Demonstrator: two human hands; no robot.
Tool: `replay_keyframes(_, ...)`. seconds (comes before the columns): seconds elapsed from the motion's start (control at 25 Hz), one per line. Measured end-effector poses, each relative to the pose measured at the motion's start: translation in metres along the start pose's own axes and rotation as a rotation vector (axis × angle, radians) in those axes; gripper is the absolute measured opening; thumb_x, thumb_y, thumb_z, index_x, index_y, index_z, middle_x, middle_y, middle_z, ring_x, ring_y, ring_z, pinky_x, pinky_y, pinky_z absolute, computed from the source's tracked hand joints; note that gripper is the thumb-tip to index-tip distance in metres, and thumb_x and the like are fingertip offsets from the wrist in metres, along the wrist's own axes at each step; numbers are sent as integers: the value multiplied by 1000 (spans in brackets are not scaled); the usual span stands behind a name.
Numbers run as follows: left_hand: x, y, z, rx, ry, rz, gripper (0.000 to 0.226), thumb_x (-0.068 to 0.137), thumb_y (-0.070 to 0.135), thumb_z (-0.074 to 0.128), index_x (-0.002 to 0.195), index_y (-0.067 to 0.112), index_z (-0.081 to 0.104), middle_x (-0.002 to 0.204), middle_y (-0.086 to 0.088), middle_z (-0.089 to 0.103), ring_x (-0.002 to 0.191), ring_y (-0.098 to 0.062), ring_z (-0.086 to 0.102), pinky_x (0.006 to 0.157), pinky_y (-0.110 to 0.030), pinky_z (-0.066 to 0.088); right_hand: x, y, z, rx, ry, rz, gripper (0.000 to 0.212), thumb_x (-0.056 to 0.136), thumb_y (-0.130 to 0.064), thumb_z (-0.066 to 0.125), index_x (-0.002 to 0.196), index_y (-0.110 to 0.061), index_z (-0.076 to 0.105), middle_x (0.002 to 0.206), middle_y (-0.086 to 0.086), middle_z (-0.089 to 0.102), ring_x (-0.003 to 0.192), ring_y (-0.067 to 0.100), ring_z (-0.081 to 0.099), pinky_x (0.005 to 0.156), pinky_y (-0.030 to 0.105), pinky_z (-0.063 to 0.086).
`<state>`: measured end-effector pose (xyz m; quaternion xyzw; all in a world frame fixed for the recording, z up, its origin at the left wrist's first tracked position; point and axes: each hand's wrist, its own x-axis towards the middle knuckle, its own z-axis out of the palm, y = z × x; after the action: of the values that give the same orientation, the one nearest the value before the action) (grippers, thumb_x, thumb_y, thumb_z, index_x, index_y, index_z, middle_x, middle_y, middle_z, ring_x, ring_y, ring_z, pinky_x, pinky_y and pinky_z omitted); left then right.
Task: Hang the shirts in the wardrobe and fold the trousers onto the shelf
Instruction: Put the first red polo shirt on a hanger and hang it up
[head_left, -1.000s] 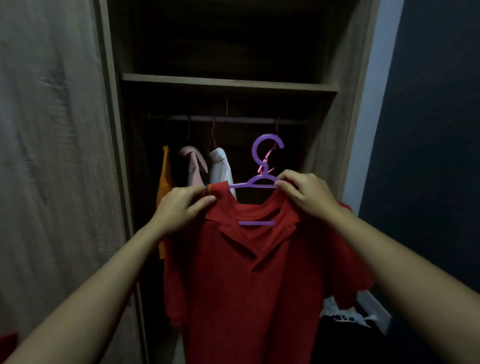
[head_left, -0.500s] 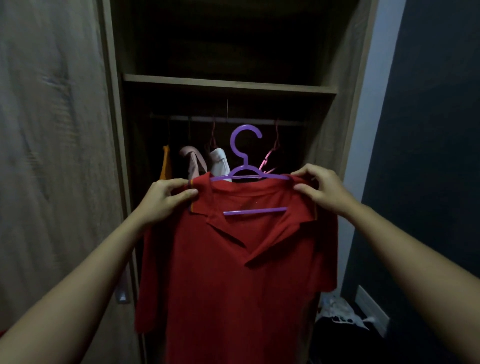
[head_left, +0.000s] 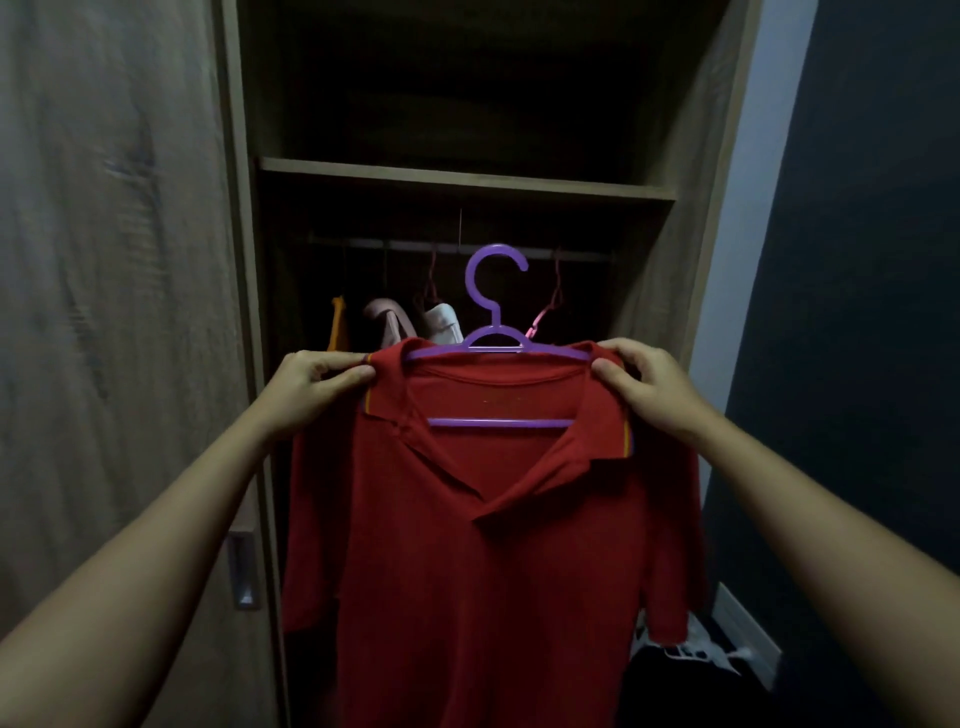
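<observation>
1. Red shirt (head_left: 498, 545) on purple hanger (head_left: 496, 338), centre frame, before the open wardrobe (head_left: 244, 312).
2. My left hand (head_left: 311, 384) and right hand (head_left: 649, 389) pinch a shoulder each.
3. Rail (head_left: 576, 254) sits upper centre, behind the hook.
4. I'd keep it level, lift, and hook right of the hung clothes (head_left: 441, 325).
</observation>
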<state>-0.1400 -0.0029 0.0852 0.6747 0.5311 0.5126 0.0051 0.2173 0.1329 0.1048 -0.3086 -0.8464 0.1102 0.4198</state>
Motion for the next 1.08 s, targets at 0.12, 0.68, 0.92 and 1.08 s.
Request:
replay_keyframes(0.12,6,0,0,64,31,47,36,86,24,65,82,59,63,83,33,66,81,15,59,74,-4,42,1,-1,5,-39,131,19,34,75,-64,51,103,-47,61,95,-22,67,96,6,63,89,43,50)
replay_keyframes(0.68,-32,-45,-1,-192,-33,-312,20,84,27,70,103,21,67,91,8,73,86,-6,66,76,-22,51,10,-4,6,-61,337,50,44,70,-68,58,102,-38,64,90,-12,72,88,9,65,79,40,53)
replay_keyframes(0.92,-50,-70,-17,40,63,-494,11,89,15,63,85,24,69,91,-10,72,84,-20,65,74,-32,52,8,-1,-8,-192,414,70,31,81,-55,59,103,-34,63,86,-3,69,89,23,65,68,34,45)
replay_keyframes(1.08,-44,-63,-25,165,37,-441,36,85,-1,55,113,23,61,107,-4,65,109,-26,60,91,-34,45,5,-7,-9,-213,381,85,29,82,-54,59,103,-34,62,83,-6,65,88,21,64,68,32,43)
